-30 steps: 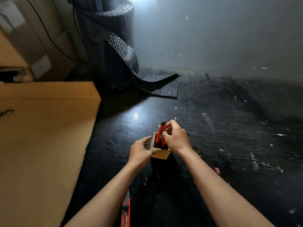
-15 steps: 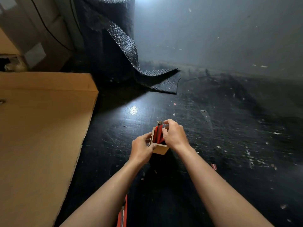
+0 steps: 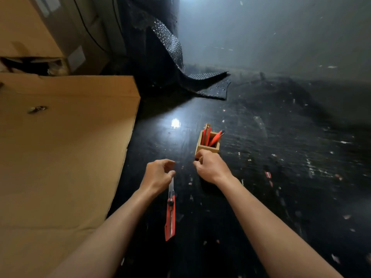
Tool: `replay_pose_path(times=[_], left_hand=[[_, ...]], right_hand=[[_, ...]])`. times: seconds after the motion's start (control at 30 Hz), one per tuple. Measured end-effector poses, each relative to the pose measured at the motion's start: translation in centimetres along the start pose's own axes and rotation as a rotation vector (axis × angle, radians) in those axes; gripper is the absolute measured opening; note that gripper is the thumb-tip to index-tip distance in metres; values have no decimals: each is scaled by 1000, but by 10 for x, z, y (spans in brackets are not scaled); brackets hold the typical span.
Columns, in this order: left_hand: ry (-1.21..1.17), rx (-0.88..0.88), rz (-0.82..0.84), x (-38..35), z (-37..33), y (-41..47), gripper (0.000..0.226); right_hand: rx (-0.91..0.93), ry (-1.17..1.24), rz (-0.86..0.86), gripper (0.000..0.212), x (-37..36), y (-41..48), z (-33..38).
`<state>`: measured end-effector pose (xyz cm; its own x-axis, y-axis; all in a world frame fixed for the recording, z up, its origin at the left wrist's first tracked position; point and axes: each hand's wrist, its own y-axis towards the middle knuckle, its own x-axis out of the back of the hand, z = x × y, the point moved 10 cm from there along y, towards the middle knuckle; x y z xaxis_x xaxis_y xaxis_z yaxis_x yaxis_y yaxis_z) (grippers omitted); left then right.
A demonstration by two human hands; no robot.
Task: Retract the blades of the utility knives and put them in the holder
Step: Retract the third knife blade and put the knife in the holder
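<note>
A small wooden holder stands on the black surface with red utility knives sticking up out of it. My right hand is just in front of the holder, fingers curled in with nothing in them. Another red utility knife lies flat on the surface nearer to me, its steel blade pushed out and pointing away. My left hand hovers over the blade's tip, with thumb and fingers apart and nothing held.
A large sheet of brown cardboard covers the left side, with boxes behind it. A roll of dark bubble wrap stands at the back, its loose end on the floor. Small scraps dot the black surface.
Both hands have let go of the holder and pulled back towards me. The knife held over the holder now stands inside it. My left hand has come down over the lying knife.
</note>
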<state>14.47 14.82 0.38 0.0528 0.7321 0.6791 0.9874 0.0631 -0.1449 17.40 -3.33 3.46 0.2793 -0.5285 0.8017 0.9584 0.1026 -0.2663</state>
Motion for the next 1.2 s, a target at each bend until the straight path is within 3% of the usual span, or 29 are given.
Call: replay_pose_path(times=[0.3,0.47,0.73,0.9,1.2], left_hand=[[24,212,116,-24,78,-74,35],[-73,344,193,-52,112,-106,39],[-350,422,163,-73,123,-129,32],[-524,481,142,-73,126,-138,34],[-665,198,239,-23,32,-101,29]], right_hand=[[-99,-129,287,27,-120,-68,-18],[-157,-4,430,16,-169,-99,-28],[-182,288,276,37,-190,-126,-34],[-228,506,231,35,-185,-139,-36],[-83,710,63,34,-95,-124,-9]])
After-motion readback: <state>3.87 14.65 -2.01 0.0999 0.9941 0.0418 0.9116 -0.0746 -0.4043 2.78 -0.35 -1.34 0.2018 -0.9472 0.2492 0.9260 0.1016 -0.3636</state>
